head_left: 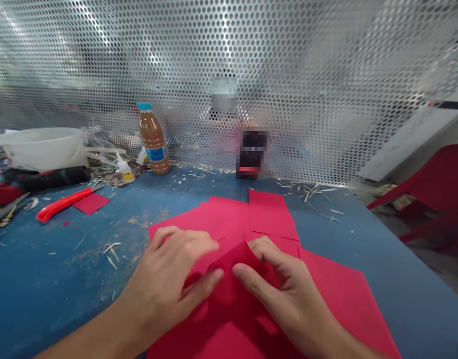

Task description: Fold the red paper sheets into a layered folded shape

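Observation:
Between my hands is a small piece of red paper (pixel 231 260), raised and bent above other red sheets. My right hand (pixel 288 286) pinches its right side, thumb in front and fingers behind. At its left edge is my left hand (pixel 172 274), with the thumb against the paper and the fingers curled over; part of that grip is hidden. Several flat red sheets (pixel 341 284) lie overlapping under and around both hands. A smaller red rectangle (pixel 271 212) rests on them at the far side.
A brown-filled bottle (pixel 153 142) stands by the perforated metal wall (pixel 307 60). On the left of the blue table (pixel 64 269) are a white tub (pixel 45 147), a small glue bottle (pixel 124 168), a red-handled knife (pixel 64 204) and a black-and-red tool (pixel 38 179). Thin shavings (pixel 311 192) are scattered about.

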The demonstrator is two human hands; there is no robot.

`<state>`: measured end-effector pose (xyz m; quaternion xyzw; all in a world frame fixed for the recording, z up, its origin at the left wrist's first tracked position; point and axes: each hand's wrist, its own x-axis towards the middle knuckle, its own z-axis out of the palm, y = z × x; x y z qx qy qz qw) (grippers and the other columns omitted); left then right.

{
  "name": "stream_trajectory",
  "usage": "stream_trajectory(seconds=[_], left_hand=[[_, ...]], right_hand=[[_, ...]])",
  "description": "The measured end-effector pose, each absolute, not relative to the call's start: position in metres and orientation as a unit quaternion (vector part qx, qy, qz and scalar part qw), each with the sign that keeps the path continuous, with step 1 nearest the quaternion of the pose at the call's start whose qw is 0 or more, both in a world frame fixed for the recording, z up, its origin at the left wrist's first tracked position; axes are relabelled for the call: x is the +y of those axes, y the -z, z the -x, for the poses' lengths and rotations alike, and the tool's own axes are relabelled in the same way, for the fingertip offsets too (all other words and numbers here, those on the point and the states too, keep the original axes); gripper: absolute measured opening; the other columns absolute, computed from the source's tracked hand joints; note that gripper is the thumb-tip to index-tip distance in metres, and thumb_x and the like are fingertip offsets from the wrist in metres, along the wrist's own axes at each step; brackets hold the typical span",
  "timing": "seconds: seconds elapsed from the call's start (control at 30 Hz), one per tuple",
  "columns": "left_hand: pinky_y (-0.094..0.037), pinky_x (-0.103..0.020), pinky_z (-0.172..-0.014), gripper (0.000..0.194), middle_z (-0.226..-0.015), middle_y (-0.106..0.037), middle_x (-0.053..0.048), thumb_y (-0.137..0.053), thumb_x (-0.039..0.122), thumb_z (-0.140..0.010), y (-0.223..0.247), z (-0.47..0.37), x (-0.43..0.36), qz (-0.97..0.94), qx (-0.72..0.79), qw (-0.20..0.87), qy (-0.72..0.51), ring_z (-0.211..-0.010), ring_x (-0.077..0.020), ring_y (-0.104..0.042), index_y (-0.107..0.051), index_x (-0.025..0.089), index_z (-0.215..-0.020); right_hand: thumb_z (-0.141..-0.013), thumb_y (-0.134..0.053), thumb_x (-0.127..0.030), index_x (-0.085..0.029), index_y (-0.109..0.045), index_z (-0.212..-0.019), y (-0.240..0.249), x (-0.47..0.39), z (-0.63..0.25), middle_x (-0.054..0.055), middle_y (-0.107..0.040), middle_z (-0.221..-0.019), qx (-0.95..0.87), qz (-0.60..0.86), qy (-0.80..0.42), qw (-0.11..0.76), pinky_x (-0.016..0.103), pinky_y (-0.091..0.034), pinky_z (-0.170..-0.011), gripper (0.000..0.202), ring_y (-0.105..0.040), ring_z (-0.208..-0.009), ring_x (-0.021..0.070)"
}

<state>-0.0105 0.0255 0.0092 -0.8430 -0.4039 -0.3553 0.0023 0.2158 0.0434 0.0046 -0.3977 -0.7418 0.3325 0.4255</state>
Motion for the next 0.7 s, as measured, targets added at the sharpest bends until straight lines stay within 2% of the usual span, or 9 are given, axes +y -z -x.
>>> stream_trajectory(seconds=[0.07,0.13,0.27,0.37,0.47,0.53,0.6,0.67,0.7], left_hand=[[-0.038,-0.048,-0.108,0.049,-0.121,-0.073,-0.008,-0.065,0.054,-0.1,-0.006,0.008,0.021,0.863,-0.369,0.024,0.344,-0.111,-0.0282,-0.068,-0.049,0.022,-0.134],[-0.04,-0.05,-0.112,0.058,-0.123,-0.074,-0.008,-0.072,0.054,-0.094,-0.005,0.006,0.017,0.867,-0.375,-0.023,0.329,-0.115,-0.0304,-0.069,-0.047,0.024,-0.138],[-0.061,-0.039,-0.089,0.035,-0.128,-0.072,-0.003,-0.063,0.031,-0.101,-0.007,-0.001,0.014,0.755,-0.455,-0.293,0.37,-0.111,-0.0262,-0.073,-0.051,0.035,-0.134],[-0.065,-0.031,-0.071,0.029,-0.124,-0.073,-0.006,-0.06,0.043,-0.104,-0.012,-0.005,0.017,0.569,-0.469,-0.527,0.422,-0.093,-0.0229,-0.078,-0.052,0.031,-0.129],[-0.067,-0.034,-0.076,0.039,-0.117,-0.074,-0.007,-0.066,0.046,-0.101,-0.015,-0.007,0.019,0.485,-0.441,-0.621,0.43,-0.086,-0.022,-0.079,-0.049,0.027,-0.131],[-0.067,-0.033,-0.072,0.04,-0.114,-0.074,-0.007,-0.065,0.045,-0.101,-0.014,-0.006,0.02,0.487,-0.449,-0.611,0.434,-0.085,-0.0221,-0.078,-0.045,0.029,-0.133],[-0.066,-0.034,-0.074,0.034,-0.119,-0.071,-0.006,-0.062,0.041,-0.103,-0.012,-0.004,0.02,0.546,-0.466,-0.525,0.457,-0.093,-0.0228,-0.077,-0.044,0.033,-0.13],[-0.061,-0.046,-0.095,0.023,-0.128,-0.067,-0.004,-0.06,0.032,-0.103,-0.01,-0.001,0.019,0.657,-0.472,-0.367,0.459,-0.115,-0.0256,-0.07,-0.05,0.035,-0.124],[-0.05,-0.055,-0.11,0.021,-0.133,-0.065,-0.003,-0.06,0.028,-0.102,-0.01,0.0,0.019,0.707,-0.472,-0.287,0.441,-0.127,-0.0274,-0.064,-0.053,0.036,-0.12]], right_hand=[[-0.096,-0.066,-0.043,-0.024,-0.048,-0.068,-0.009,0.042,-0.215,-0.004,-0.047,-0.069,-0.714,0.439,-0.355,0.413,0.031,-0.048,-0.067,0.038,-0.048,-0.068,0.0165],[-0.091,-0.071,-0.05,-0.024,-0.049,-0.066,-0.013,0.041,-0.215,-0.004,-0.047,-0.068,-0.702,0.455,-0.377,0.398,0.034,-0.049,-0.075,0.043,-0.048,-0.07,0.0173],[-0.083,-0.078,-0.061,-0.024,-0.055,-0.063,-0.017,0.04,-0.214,-0.002,-0.058,-0.069,-0.704,0.431,-0.41,0.388,0.039,-0.053,-0.085,0.048,-0.056,-0.072,0.0198],[-0.087,-0.075,-0.058,-0.026,-0.071,-0.085,-0.011,0.039,-0.214,0.005,-0.073,-0.097,-0.677,0.438,-0.449,0.386,0.042,-0.056,-0.09,0.032,-0.067,-0.095,0.0271],[-0.086,-0.076,-0.059,-0.029,-0.072,-0.118,-0.003,0.037,-0.217,0.01,-0.071,-0.125,-0.612,0.476,-0.493,0.395,0.042,-0.059,-0.09,0.045,-0.067,-0.111,0.03],[-0.085,-0.079,-0.06,-0.03,-0.07,-0.125,-0.001,0.037,-0.218,0.009,-0.071,-0.122,-0.578,0.478,-0.534,0.391,0.037,-0.061,-0.079,0.051,-0.069,-0.099,0.0258],[-0.089,-0.077,-0.053,-0.029,-0.072,-0.116,-0.004,0.038,-0.218,0.004,-0.073,-0.105,-0.571,0.436,-0.58,0.384,0.028,-0.058,-0.069,0.036,-0.067,-0.082,0.0178],[-0.094,-0.075,-0.043,-0.028,-0.074,-0.102,-0.009,0.039,-0.217,-0.002,-0.07,-0.09,-0.578,0.375,-0.612,0.388,0.021,-0.053,-0.066,0.017,-0.062,-0.074,0.0119],[-0.095,-0.074,-0.039,-0.028,-0.074,-0.099,-0.011,0.039,-0.216,-0.003,-0.069,-0.087,-0.578,0.351,-0.623,0.394,0.019,-0.052,-0.067,0.011,-0.06,-0.074,0.0105]])
